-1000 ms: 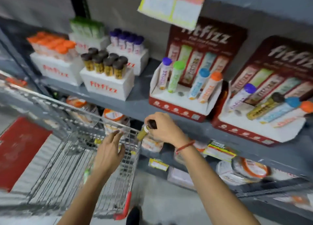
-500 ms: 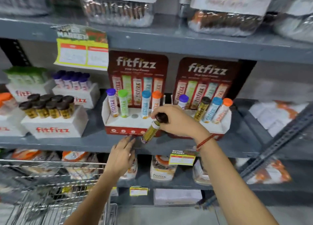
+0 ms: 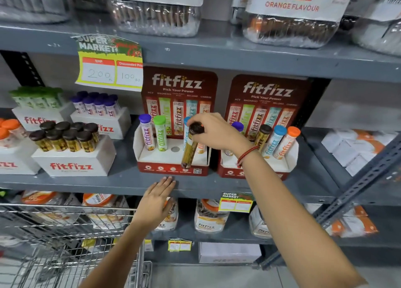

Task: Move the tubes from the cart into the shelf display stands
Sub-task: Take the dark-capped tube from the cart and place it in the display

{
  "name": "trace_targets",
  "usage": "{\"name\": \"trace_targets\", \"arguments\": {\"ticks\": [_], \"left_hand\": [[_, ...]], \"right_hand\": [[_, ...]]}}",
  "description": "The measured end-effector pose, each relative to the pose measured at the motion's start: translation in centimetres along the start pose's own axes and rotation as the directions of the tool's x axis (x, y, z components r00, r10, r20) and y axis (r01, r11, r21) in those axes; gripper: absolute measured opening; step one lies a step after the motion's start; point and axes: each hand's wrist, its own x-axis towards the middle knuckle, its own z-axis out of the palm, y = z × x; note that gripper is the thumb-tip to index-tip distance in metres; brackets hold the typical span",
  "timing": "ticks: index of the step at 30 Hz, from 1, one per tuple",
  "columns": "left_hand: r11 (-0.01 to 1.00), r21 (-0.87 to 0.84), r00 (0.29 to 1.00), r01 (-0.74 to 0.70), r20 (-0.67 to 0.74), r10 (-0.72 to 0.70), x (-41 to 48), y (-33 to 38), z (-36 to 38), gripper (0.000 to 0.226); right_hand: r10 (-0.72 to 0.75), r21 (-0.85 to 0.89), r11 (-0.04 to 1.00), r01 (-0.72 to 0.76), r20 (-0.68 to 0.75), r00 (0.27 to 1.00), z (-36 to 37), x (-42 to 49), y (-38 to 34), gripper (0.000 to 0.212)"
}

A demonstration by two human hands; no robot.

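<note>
A: Two hands, head view only. Right hand (image 3: pixel 213 131) pinches the dark cap of a gold tube (image 3: pixel 189 152), fingers curled around the top. The tube hangs slightly tilted in front of the left display stand (image 3: pixel 173 157), its bottom end low against the stand's red front edge, not seated in any hole.

B: Left hand?

A: Left hand (image 3: pixel 156 203) is flat and spread, holding nothing, fingertips touching the front lip of the grey shelf (image 3: pixel 108 182) just below that stand.

B: What's in the left stand?

A: Purple-capped tube (image 3: pixel 147 132) and green-capped tube (image 3: pixel 160 133) upright at its left. One empty hole (image 3: pixel 175 149) shows between the green one and the gold tube. A blue cap and an orange-labelled tube are partly hidden behind the right hand.

B: Right stand?

A: Right display stand (image 3: pixel 288 157) carries a dark-capped gold tube (image 3: pixel 262 137), a blue-capped tube (image 3: pixel 274 141) and an orange-capped tube (image 3: pixel 287 142), all leaning back. A purple cap peeks out beside the wrist.

B: Cart?

A: Wire cart (image 3: pixel 65 233) at lower left, under the left forearm. Contents too blurred to tell. White boxes of dark-capped tubes (image 3: pixel 65 136) sit on the shelf left of the stands.
</note>
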Motion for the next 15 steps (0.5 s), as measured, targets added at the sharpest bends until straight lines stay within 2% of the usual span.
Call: {"name": "trace_targets", "arguments": {"ticks": [5,7,9,15], "left_hand": [[0.998,-0.026,0.999,-0.049,0.014,0.05,0.1,-0.9,0.0,0.049],[0.998,-0.023,0.998,-0.058,0.013,0.059,0.1,-1.1,0.0,0.049],[0.998,-0.02,0.998,-0.061,-0.004,0.061,0.1,-1.2,0.2,0.049],[0.999,-0.011,0.998,-0.053,-0.025,0.053,0.1,-1.6,1.0,0.051]], "right_hand": [[0.027,0.0,1.0,-0.027,-0.102,0.994,0.6,3.1,-1.0,0.037],[0.049,-0.015,0.999,-0.052,-0.149,0.988,1.0,4.2,-1.1,0.027],[0.053,-0.069,0.995,-0.068,-0.193,0.98,1.4,5.1,-1.1,0.034],[0.062,-0.206,0.973,-0.101,-0.189,0.98,2.2,7.4,-1.3,0.038]]}}
